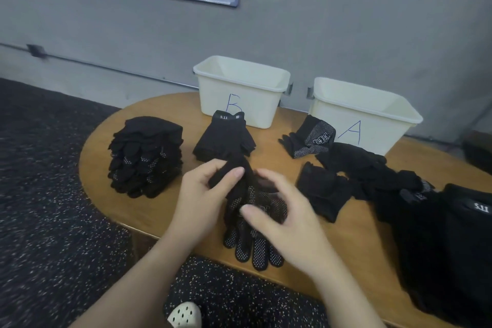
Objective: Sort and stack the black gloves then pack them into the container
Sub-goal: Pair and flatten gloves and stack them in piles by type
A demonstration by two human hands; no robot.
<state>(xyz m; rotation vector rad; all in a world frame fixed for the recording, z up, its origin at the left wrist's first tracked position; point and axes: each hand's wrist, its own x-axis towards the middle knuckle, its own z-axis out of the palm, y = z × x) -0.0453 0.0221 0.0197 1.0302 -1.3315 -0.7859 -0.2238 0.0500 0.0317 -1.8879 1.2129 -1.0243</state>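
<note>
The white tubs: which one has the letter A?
The right tub, beside the loose gloves, shows a blue A. The left tub shows a B.

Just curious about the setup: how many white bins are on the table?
2. The bin marked B stands at the table's far edge, behind the fingerless gloves; the bin marked A stands to its right. None look hidden.
</note>
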